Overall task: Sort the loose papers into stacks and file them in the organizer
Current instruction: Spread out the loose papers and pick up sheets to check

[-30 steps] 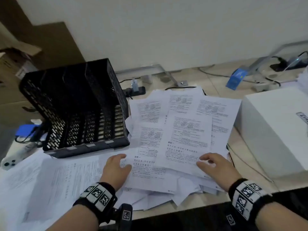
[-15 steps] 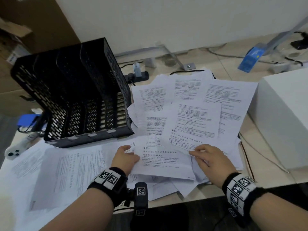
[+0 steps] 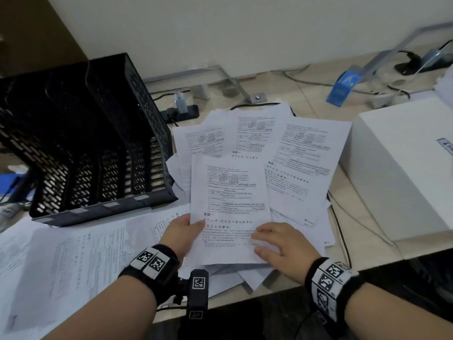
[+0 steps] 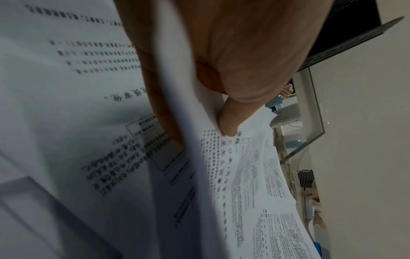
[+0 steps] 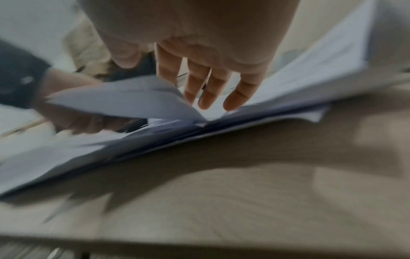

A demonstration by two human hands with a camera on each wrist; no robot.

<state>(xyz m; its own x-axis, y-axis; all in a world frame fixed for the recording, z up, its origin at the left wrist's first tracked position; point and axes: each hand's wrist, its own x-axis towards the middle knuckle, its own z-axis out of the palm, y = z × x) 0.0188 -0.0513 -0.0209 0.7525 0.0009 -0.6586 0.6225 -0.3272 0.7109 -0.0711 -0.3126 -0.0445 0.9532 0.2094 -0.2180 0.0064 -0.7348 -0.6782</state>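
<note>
A heap of loose printed papers (image 3: 301, 153) covers the middle of the desk. On top lies one printed sheet (image 3: 230, 192); my left hand (image 3: 193, 225) pinches its left edge, thumb on top and fingers underneath. The left wrist view shows the thumb (image 4: 230, 121) pressing the sheet (image 4: 244, 175) from above. My right hand (image 3: 264, 238) rests on the sheet's lower right part with straight, spread fingers (image 5: 210, 91). The black mesh organizer (image 3: 85, 143) stands at the left, its slots showing no paper in them.
More printed sheets (image 3: 61, 256) lie at the front left, partly under the organizer. A large white box (image 3: 404, 173) stands at the right. At the back are a power strip (image 3: 182, 111), cables, a blue carton (image 3: 343, 88) and metal stand legs.
My left hand has taken hold of the top sheet's left edge and drawn it toward me. My right hand has slid left onto that sheet.
</note>
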